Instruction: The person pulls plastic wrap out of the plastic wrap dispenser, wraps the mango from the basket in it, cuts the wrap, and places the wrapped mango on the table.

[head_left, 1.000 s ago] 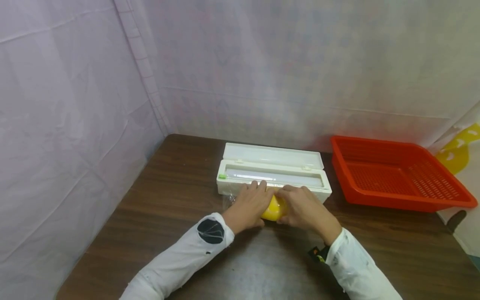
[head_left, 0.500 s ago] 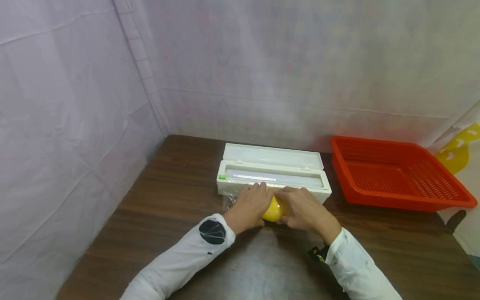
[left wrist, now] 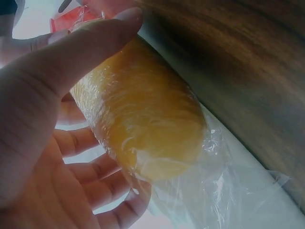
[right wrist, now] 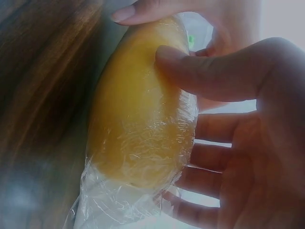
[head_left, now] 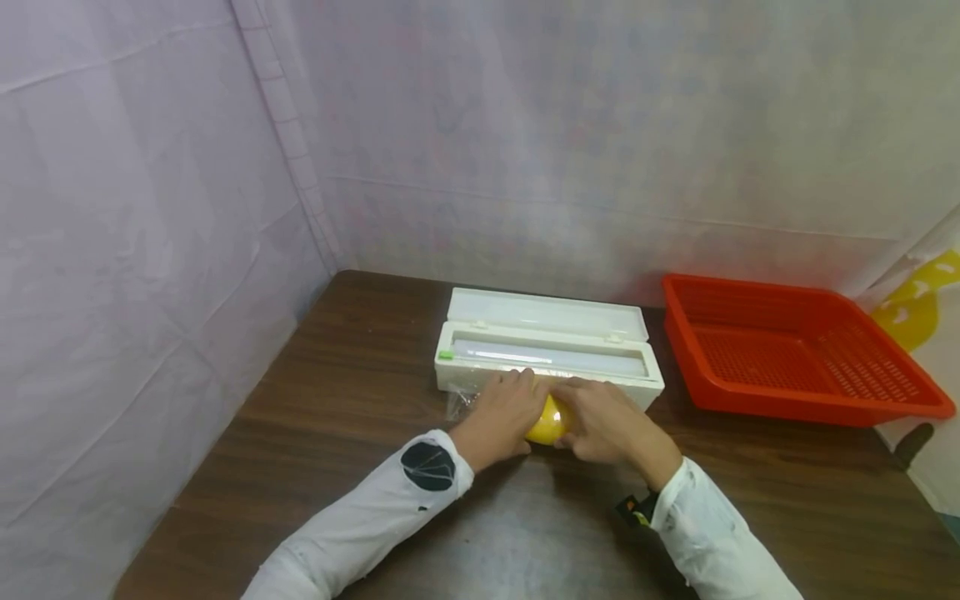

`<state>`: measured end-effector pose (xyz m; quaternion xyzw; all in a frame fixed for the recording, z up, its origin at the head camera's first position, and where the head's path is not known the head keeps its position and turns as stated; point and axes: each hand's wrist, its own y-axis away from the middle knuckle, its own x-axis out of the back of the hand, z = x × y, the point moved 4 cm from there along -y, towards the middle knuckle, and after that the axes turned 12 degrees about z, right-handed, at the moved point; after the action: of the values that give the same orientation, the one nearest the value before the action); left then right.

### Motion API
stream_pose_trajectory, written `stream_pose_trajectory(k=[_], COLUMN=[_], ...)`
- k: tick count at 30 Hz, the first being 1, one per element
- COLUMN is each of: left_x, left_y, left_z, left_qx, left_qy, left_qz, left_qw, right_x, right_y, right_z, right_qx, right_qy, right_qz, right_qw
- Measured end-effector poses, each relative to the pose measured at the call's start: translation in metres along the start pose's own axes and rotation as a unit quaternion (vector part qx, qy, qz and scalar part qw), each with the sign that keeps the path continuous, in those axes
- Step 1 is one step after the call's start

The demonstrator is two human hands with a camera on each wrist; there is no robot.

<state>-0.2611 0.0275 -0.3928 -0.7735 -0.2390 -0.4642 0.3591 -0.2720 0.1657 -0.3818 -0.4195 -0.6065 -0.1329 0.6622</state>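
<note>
A yellow, oblong mango (head_left: 547, 423) lies crosswise in front of the white cling film dispenser (head_left: 457, 379), wrapped in clear cling film (left wrist: 219, 191). My left hand (head_left: 501, 417) grips its left end, thumb on the near side and fingers round the far side. From the right, my right hand (head_left: 603, 421) holds it the same way; in the right wrist view the thumb presses on the wrapped skin. Loose, crinkled film sticks out past both ends of the mango. The dispenser's lid (head_left: 547, 315) is up, showing the roll (head_left: 592, 360) inside.
A red plastic basket (head_left: 787, 407) with a perforated base stands at the right, beside the dispenser. The brown wooden table (head_left: 360, 358) meets white cloth sheeting (head_left: 525, 167) at the back and left. A yellow patterned item (head_left: 911, 317) hangs at the far right.
Both hands' fingers have shifted slightly toward me over the mango. The grip is kept, and the dispenser and basket stay in place.
</note>
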Motion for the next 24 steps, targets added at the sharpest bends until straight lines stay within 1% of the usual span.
stream_pose_trajectory(k=[3, 7, 10, 14, 19, 24], left_x=[-0.0012, -0.0020, -0.0030, -0.0051, -0.0044, -0.0006], left_y=[0.0000, -0.0004, -0.0013, -0.0024, -0.0033, -0.0034], left_z=[0.0010, 0.0013, -0.0001, -0.0037, -0.0063, -0.0078], left_qx=[-0.003, -0.009, -0.010, -0.011, -0.018, -0.026], left_qy=[-0.009, -0.020, -0.005, 0.021, 0.025, 0.025], left_qz=[-0.005, 0.004, 0.019, 0.029, 0.028, 0.029], left_qw=[0.9999, 0.9998, 0.9998, 0.9993, 0.9992, 0.9989], right_x=[-0.0012, -0.0027, -0.0036, -0.0043, -0.0024, 0.0002], right_y=[0.0008, 0.0014, 0.0017, 0.0017, 0.0003, 0.0007], right_z=[0.0007, 0.0014, 0.0020, 0.0026, 0.0034, 0.0050], right_qx=[0.001, 0.005, 0.003, -0.004, -0.006, -0.022], right_qy=[-0.002, -0.002, -0.005, -0.019, -0.053, -0.079], right_qz=[0.001, 0.002, -0.001, -0.009, -0.016, -0.022], right_qw=[1.000, 1.000, 1.000, 1.000, 0.998, 0.996])
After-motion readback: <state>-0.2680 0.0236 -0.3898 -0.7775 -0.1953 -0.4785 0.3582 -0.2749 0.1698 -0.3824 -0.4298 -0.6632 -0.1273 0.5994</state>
